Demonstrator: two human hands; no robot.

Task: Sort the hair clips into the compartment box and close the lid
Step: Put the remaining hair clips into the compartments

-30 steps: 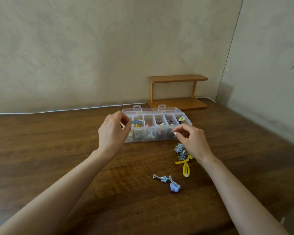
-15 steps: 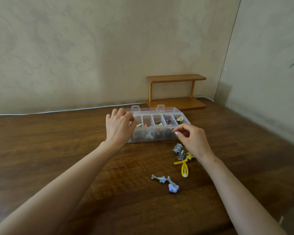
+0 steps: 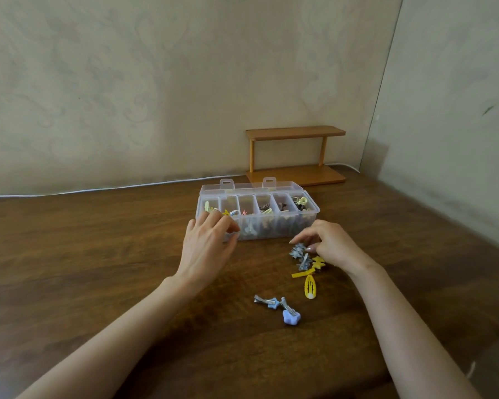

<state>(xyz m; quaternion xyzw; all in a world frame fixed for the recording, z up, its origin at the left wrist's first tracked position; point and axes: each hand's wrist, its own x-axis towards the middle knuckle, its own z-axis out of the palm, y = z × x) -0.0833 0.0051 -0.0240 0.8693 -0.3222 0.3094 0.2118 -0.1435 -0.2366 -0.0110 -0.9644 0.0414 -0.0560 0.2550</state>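
The clear compartment box (image 3: 271, 226) stands open on the wooden table, its lid (image 3: 260, 187) lying flat behind it. Several compartments hold small clips. My left hand (image 3: 208, 246) rests at the box's front left corner with loosely curled fingers and holds nothing I can see. My right hand (image 3: 329, 244) is down on the loose pile, where thumb and fingers pinch a grey star clip (image 3: 298, 250). Below it lie a second grey clip (image 3: 304, 262), a yellow star clip (image 3: 318, 263), a yellow snap clip (image 3: 310, 287), a blue star clip (image 3: 267, 301) and a purple flower clip (image 3: 291, 316).
A small wooden two-tier shelf (image 3: 294, 156) stands against the wall behind the box. A white cable (image 3: 98, 190) runs along the table's back edge. Walls close in at the back and on the right.
My left hand has drawn back from over the left compartments to the box's front corner. My right hand has dropped from in front of the box onto the grey clips.
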